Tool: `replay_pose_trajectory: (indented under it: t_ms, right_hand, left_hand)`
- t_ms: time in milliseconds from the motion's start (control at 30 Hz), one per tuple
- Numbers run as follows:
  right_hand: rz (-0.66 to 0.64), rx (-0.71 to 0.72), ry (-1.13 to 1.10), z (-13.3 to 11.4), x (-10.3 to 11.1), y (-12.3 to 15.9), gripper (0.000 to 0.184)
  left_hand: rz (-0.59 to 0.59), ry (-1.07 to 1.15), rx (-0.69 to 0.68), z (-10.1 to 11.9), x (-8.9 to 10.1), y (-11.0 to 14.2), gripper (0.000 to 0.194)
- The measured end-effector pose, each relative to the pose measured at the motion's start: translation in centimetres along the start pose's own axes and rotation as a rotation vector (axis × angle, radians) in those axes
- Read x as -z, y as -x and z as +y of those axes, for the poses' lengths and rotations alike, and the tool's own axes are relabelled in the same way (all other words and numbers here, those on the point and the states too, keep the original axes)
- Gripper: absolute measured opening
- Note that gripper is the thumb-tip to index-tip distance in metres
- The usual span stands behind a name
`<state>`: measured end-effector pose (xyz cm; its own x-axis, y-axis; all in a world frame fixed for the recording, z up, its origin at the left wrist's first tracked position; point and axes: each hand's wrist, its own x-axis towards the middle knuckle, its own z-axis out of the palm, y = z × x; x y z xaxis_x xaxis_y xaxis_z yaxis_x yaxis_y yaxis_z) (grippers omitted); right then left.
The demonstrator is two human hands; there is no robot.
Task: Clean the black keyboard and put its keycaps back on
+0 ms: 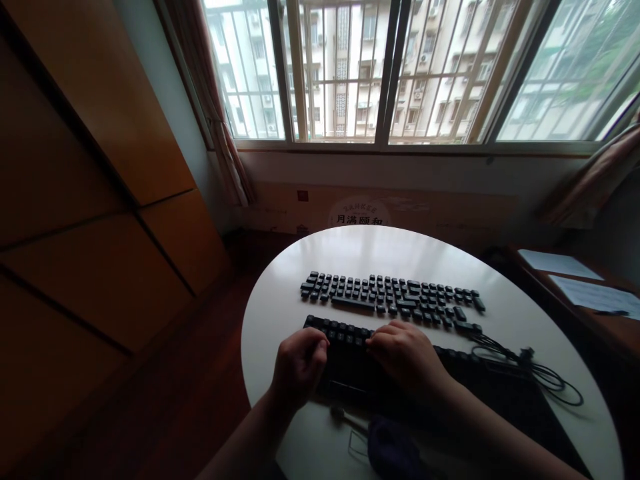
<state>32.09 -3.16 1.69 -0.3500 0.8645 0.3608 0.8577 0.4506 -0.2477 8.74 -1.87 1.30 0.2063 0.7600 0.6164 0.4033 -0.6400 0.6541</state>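
Observation:
A black keyboard [350, 373] lies on the white table, its upper left rows fitted with keycaps and a dark, bare-looking area below them. My left hand [300, 363] is curled closed at the keyboard's left side, fingertips by the second row of keys; what it holds, if anything, is hidden. With fingertips pinched together, my right hand [403, 350] touches the end of that same row; anything between those fingers is too small to make out. Beyond both hands, loose black keycaps [395, 293] lie set out in keyboard order.
The round white table [270, 293] also bears a coiled black cable [545, 377] at right. Near me lie a dark purple cloth-like item [393, 447], a thin wire loop [356, 443] and a dark-tipped stick [345, 417]. Papers [595, 293] rest on a side table.

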Motion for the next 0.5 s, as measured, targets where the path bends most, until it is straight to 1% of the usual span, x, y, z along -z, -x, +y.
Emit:
replay_pose_trajectory:
  t_ms: [167,233,367,500]
  right_hand:
    - [0.012,-0.004,-0.010,0.3,-0.6,0.1,0.019]
    - [0.005,-0.004,-0.021,0.3,-0.6,0.1,0.019]
    - [-0.034,0.010,0.003,-0.1,0.4,0.0,0.020]
    - [-0.103,-0.024,0.029,-0.3,1.4,0.2,0.021]
  left_hand:
    - [-0.008,0.015,0.004,-0.1,-0.1,0.0,0.020]
    - [-0.001,0.013,0.012,-0.1,0.0,0.0,0.020]
    - [0.013,0.012,0.021,-0.1,0.1,0.0,0.020]
    - [0.049,0.028,0.042,-0.1,0.3,-0.1,0.020]
